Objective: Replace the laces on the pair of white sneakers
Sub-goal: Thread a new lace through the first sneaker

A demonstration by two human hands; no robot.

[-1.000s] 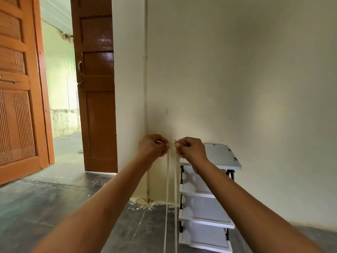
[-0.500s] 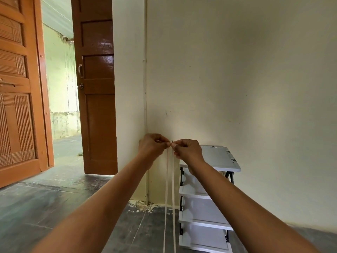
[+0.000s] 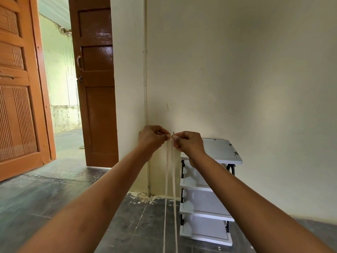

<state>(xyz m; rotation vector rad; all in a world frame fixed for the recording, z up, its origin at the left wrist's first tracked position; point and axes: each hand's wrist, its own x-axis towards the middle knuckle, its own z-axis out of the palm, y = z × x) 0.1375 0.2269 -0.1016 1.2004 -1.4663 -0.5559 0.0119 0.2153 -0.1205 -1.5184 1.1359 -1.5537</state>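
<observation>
Grip of left hand [image 3: 152, 138] and right hand [image 3: 187, 143] is pinched on the long white flat lace [image 3: 169, 179]; both hanging ends should be evened.

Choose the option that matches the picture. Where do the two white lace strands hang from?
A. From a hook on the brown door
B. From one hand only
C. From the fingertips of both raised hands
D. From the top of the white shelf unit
C: the left hand and right hand each pinch a strand of the white lace, which drops straight down out of view.
</observation>
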